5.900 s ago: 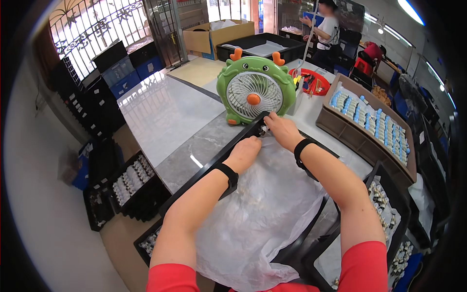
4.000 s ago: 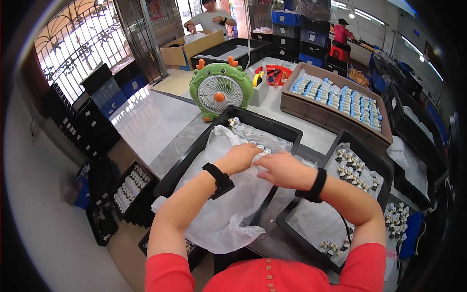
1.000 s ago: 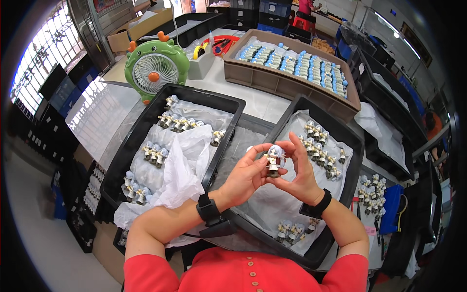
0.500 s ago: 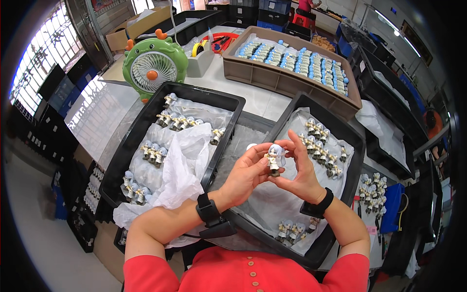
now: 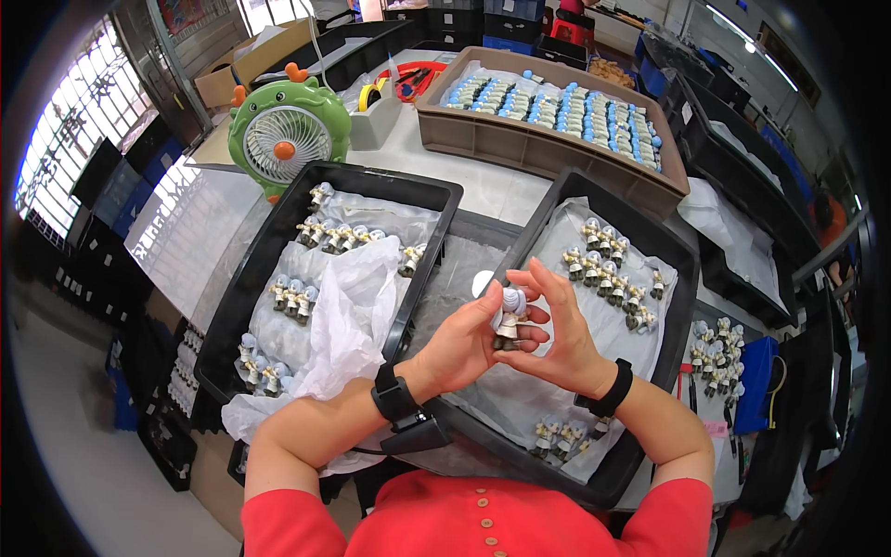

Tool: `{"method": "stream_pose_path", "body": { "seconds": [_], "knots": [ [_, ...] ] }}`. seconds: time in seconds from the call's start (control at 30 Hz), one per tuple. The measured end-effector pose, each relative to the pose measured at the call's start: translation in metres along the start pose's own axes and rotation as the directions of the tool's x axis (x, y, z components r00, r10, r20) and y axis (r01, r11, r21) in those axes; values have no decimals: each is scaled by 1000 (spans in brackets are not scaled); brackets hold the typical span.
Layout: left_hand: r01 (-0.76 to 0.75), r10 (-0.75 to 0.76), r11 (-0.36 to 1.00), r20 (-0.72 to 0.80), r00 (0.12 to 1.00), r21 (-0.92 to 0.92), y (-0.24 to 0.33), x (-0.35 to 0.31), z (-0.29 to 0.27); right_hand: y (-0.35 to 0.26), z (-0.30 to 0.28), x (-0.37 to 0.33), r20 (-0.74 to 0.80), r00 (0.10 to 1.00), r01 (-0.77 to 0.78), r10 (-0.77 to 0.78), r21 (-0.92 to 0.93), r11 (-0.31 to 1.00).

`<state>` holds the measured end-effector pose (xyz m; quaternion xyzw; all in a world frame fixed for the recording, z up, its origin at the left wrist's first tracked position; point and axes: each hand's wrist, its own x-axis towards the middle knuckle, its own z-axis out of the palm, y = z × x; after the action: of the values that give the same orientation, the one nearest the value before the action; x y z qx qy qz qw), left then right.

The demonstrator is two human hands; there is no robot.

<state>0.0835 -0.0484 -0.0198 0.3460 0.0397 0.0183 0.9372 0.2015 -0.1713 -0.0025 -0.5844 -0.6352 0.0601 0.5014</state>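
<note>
A small figurine (image 5: 510,316) with pale blue hair, a white outfit and a dark base is held upright between my hands. My left hand (image 5: 460,345) grips it from the left, thumb along its side. My right hand (image 5: 577,345) curls around from the right, with fingertips behind the figurine and the thumb near its base. Both hands are over the left edge of the right-hand black tray (image 5: 685,278). That tray is lined with white sheeting, and several similar figurines (image 5: 605,277) lie at its far end, with more (image 5: 560,434) at the near end.
At left, another black tray (image 5: 243,288) holds rows of figurines and a crumpled white sheet (image 5: 348,302). Behind stand a green fan (image 5: 288,139), a tape dispenser (image 5: 376,116) and a brown crate (image 5: 520,139) of blue-topped pieces. Figurines (image 5: 716,357) and a blue bin (image 5: 756,385) are at right.
The figurine has been turned between my fingers, so its face no longer points toward me. Both hands have shifted slightly left, and the right fingers have curled in behind it.
</note>
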Motion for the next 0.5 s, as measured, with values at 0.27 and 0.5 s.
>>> {"method": "stream_pose_path", "body": {
  "seconds": [0.27, 0.5],
  "knots": [
    [12, -10, 995, 23, 1000, -102, 2, 0, 2, 8, -4, -3, 29, 991, -135, 133, 98, 986],
    [-52, 52, 998, -6, 999, 42, 18, 0, 8, 10, -4, -6, -24, 989, -145, 145, 32, 989]
  ]
}}
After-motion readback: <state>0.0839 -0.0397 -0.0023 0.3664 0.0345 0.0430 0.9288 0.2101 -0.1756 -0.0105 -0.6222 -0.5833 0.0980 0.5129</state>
